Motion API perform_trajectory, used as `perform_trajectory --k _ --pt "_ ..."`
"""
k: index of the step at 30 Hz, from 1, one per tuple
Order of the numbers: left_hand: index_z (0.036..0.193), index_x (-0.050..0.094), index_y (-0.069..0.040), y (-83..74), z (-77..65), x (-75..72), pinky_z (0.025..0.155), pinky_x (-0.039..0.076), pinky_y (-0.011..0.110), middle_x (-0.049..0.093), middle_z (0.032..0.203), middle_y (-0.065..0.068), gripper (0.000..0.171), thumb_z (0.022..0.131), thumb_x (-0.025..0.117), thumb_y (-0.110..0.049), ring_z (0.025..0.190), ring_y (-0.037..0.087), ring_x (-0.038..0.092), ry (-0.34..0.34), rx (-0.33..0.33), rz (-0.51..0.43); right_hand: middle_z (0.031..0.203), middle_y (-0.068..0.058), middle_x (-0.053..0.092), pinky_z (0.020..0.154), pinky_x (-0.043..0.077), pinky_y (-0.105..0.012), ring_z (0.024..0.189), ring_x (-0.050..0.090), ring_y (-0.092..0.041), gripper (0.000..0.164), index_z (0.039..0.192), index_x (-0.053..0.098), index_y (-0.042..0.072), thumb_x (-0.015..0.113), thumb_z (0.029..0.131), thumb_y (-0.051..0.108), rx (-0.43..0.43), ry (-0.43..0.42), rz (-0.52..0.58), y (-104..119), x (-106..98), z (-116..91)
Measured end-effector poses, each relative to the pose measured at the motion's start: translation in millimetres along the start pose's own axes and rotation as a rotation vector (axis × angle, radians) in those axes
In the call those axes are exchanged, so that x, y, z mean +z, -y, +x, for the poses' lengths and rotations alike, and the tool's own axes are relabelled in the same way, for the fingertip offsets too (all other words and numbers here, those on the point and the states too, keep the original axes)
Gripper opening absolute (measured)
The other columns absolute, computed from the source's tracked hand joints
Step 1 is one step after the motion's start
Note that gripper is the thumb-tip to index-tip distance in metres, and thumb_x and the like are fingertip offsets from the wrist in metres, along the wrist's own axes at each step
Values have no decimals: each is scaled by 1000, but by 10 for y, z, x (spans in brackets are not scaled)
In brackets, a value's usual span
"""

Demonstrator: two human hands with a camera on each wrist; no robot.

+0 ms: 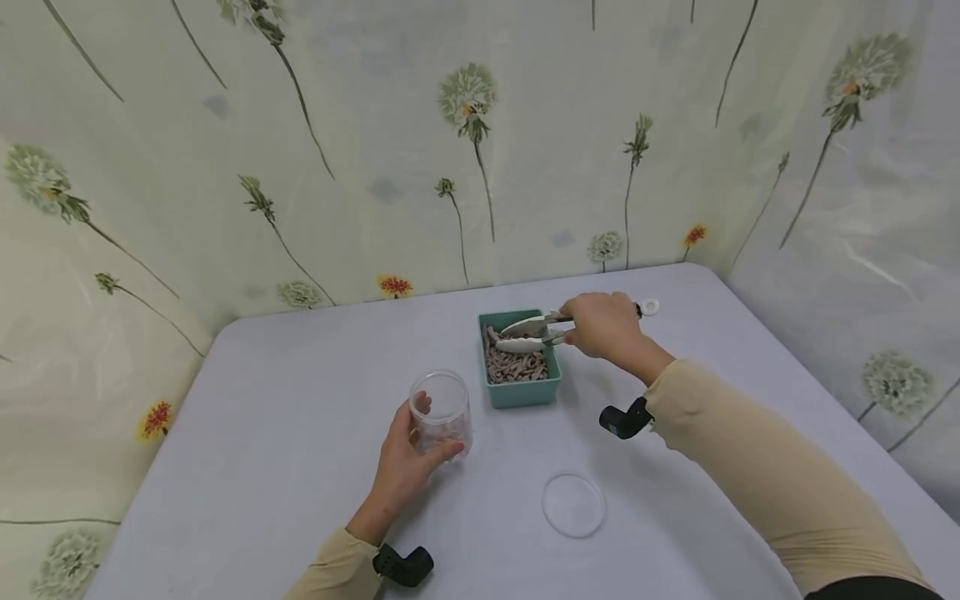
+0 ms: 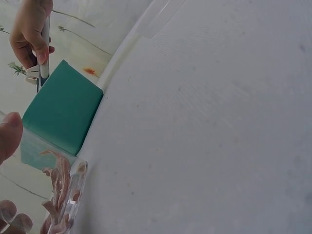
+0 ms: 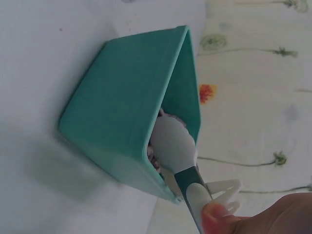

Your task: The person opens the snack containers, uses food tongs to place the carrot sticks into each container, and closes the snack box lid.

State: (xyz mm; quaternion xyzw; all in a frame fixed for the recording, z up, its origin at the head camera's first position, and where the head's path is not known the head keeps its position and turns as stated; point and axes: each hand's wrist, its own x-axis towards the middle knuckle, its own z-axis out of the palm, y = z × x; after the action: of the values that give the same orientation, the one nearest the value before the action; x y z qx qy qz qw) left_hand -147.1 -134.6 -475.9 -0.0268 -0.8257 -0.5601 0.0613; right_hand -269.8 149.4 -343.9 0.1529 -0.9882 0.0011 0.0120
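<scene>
Jar: clear, round; left fingers grasp it
Tongs: pale-tipped, inside green box; right fingers grasp them
Tabletop: white
Backdrop: dandelion-patterned

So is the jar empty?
Not empty: the left wrist view shows strips inside the jar, low down; its upper part looks clear.

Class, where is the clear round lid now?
In the head view, the lid lies on the white table, right of the clear cylindrical jar and nearer the camera than the teal rectangular box.
</scene>
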Motion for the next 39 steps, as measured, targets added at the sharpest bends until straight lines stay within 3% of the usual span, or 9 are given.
perform_trajectory --k 10,17,24,39 --pt "149 34 -8 -45 -30 23 117 38 53 46 149 14 88 77 84 -20 142 35 41 -2 -26 20 123 -15 69 49 45 -29 90 67 -26 46 130 65 9 72 89 28 58 -9 127 8 -18 -229" --pt "149 33 -10 -60 -43 15 118 37 52 45 150 12 88 78 84 -21 144 33 39 6 -44 22 125 -17 68 51 46 -28 98 67 -30 46 131 63 7 71 90 28 67 -14 187 -26 -45 -324" --pt "150 33 -10 -67 -37 17 119 37 51 45 150 12 88 78 84 -20 145 33 38 9 -46 18 122 -17 69 52 42 -27 85 60 -25 48 134 61 8 70 91 27 92 -15 242 -68 -95 -391" --pt "149 33 -9 -75 -44 13 118 37 52 46 150 12 88 78 84 -20 145 33 38 7 -39 21 120 -18 68 54 41 -29 82 58 -26 51 137 58 8 69 91 29 99 -22 306 -85 -175 -461"
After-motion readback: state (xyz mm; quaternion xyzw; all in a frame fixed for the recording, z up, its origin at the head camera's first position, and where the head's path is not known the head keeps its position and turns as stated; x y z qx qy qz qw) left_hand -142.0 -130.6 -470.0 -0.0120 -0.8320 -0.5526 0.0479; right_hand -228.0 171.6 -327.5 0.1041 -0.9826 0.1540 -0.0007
